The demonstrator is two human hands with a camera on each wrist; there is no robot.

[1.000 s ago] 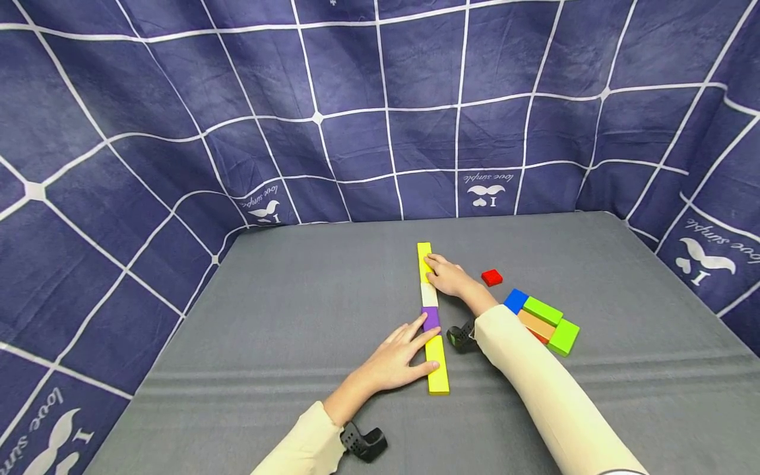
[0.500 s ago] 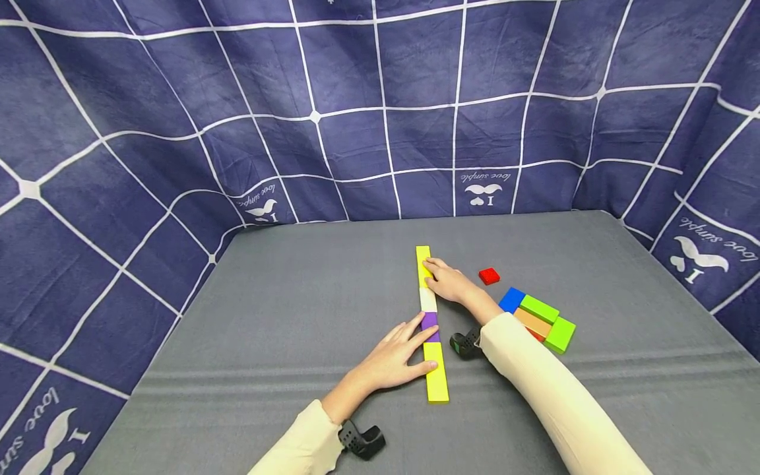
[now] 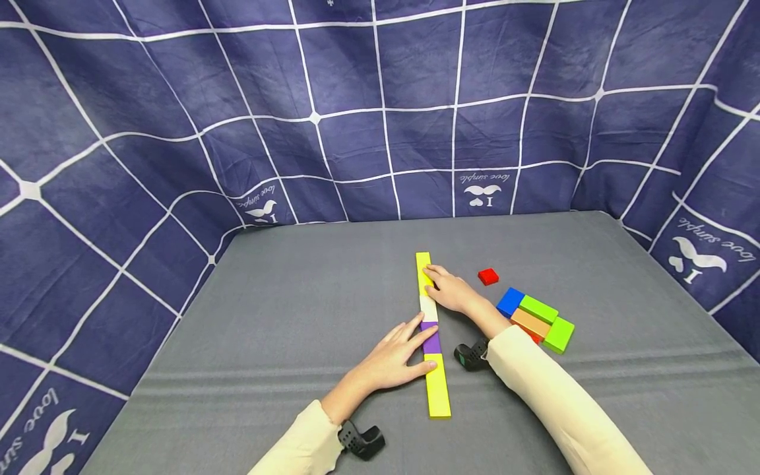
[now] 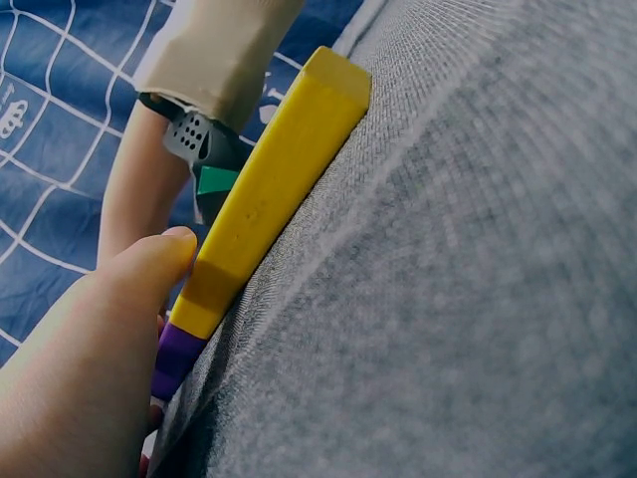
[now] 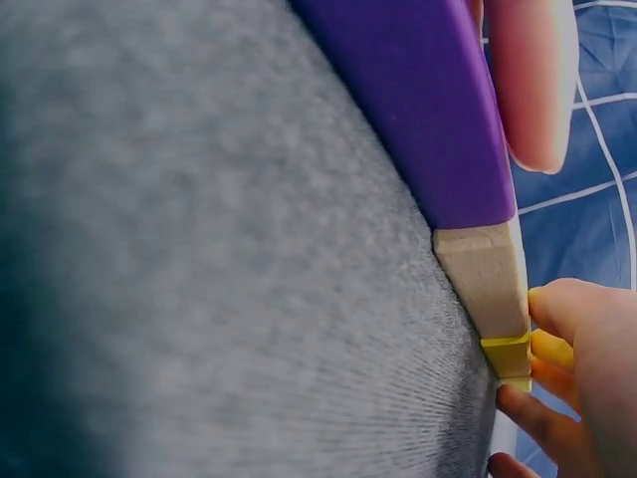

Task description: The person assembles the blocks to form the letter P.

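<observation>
A straight row of blocks lies end to end on the grey cloth. From far to near come a yellow block [image 3: 422,260], a pale wooden block [image 3: 428,309], a purple block [image 3: 431,343] and a longer-looking yellow block [image 3: 438,394]. My left hand [image 3: 384,364] lies on the row from the left, fingers stretched over the purple block and thumb at the near yellow one [image 4: 264,189]. From the right, my right hand [image 3: 456,292] rests fingertips and thumb on the far yellow block. The right wrist view shows the purple block [image 5: 418,110] meeting the wooden one [image 5: 486,274] end to end.
To the right sits a cluster of blocks: blue [image 3: 510,301], green [image 3: 539,308], orange [image 3: 530,323], another green [image 3: 559,335] and a partly hidden red. A small red block [image 3: 488,276] lies alone beyond it. Blue checked cloth [image 3: 356,132] hangs behind.
The whole row has slid toward me, its near end now lower in view. My right hand has moved nearer with it; my left hand has stayed about where it was.
</observation>
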